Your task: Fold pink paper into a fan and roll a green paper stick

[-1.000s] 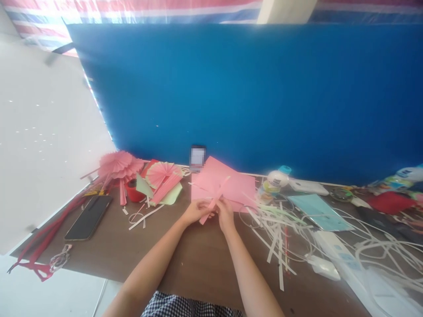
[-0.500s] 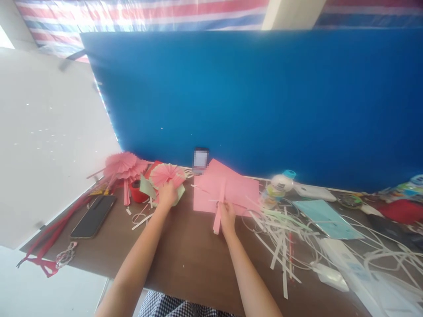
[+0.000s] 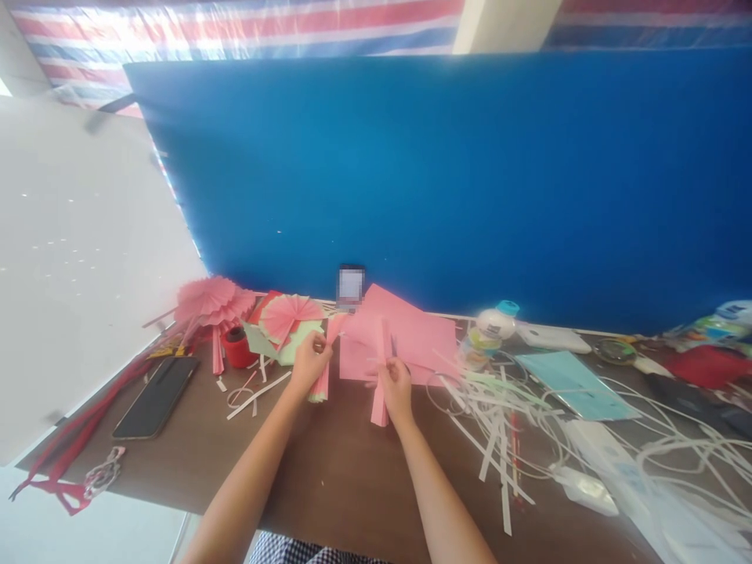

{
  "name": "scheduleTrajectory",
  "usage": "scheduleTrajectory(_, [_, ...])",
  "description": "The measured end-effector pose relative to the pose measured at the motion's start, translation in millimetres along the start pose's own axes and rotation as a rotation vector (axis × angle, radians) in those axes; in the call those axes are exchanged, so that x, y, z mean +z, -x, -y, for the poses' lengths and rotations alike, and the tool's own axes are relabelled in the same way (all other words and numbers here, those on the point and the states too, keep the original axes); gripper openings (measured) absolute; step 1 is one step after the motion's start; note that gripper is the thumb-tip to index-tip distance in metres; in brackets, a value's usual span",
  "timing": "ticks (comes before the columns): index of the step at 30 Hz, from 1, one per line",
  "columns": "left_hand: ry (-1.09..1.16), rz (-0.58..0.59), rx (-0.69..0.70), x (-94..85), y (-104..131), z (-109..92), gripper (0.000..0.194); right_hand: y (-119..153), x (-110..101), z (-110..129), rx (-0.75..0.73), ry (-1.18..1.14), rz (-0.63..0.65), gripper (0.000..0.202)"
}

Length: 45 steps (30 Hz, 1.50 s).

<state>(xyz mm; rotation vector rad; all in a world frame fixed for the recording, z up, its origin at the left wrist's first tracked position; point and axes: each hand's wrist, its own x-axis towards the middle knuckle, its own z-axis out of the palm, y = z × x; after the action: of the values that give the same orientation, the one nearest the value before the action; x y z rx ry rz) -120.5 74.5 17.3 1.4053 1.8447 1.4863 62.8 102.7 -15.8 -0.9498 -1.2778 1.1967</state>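
My left hand (image 3: 311, 364) is closed on a folded pink and green paper strip (image 3: 320, 387), held upright just left of the pink sheets. Behind that hand lies a pleated pink paper fan (image 3: 287, 316) on pale green paper (image 3: 262, 342). In my right hand (image 3: 395, 388) is a pleated pink paper strip (image 3: 379, 407), pinched near its middle. A thin dark object, too blurred to name, shows by the right fingers. Flat pink paper sheets (image 3: 432, 341) lie behind this hand.
More pink fans (image 3: 215, 301), a red tape roll (image 3: 237, 348) and a black phone (image 3: 156, 398) are on the left. To the right are paper strips (image 3: 499, 419), a bottle (image 3: 497, 323), a light blue packet (image 3: 576, 384) and white cables. A blue panel (image 3: 411, 180) stands behind the table.
My left hand has come off the fan area, moving right and toward me, and now holds the folded pink and green strip. The right hand keeps its pink strip. The view has shifted slightly.
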Motion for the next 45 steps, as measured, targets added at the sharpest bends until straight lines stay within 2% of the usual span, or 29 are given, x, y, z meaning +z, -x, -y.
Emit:
scheduleTrajectory(2, [0.215,0.013,-0.016,13.8,7.8,-0.5,0.004,1.8,2.0,4.4,0.006,0.003,0.031,0.024])
scheduleTrajectory(5, [0.440,0.012,-0.070,35.9,17.5,2.4,0.004,2.9,3.5,9.0,-0.029,0.024,0.013,0.024])
scheduleTrajectory(8, [0.564,0.081,-0.106,52.7,25.6,6.6,0.011,3.9,4.0,9.2,-0.026,0.050,-0.035,0.022])
scheduleTrajectory(11, [0.621,0.172,-0.156,59.1,30.0,9.0,0.018,4.6,4.3,6.5,-0.014,0.107,-0.108,0.025])
scheduleTrajectory(14, [0.596,0.179,-0.149,57.8,29.8,8.8,0.023,4.1,4.3,2.7,-0.003,0.177,-0.148,0.033])
scheduleTrajectory(19, [0.484,0.133,-0.048,56.4,28.6,6.7,0.029,2.4,4.7,-4.8,-0.030,0.336,-0.151,0.036])
scheduleTrajectory(28, [0.302,0.204,0.080,64.7,34.8,15.0,0.037,4.2,9.2,-8.4,-0.091,0.392,-0.155,0.041])
scheduleTrajectory(34, [0.292,0.205,0.053,64.3,35.3,16.6,0.039,4.8,11.7,-4.1,-0.108,0.447,-0.168,0.041])
scheduleTrajectory(40, [0.287,0.204,0.041,66.3,36.5,17.8,0.039,5.6,12.5,-0.5,-0.108,0.409,-0.157,0.043])
scheduleTrajectory(45, [0.272,0.213,0.081,63.5,36.8,14.2,0.038,6.0,14.3,-1.6,-0.108,0.368,-0.120,0.042])
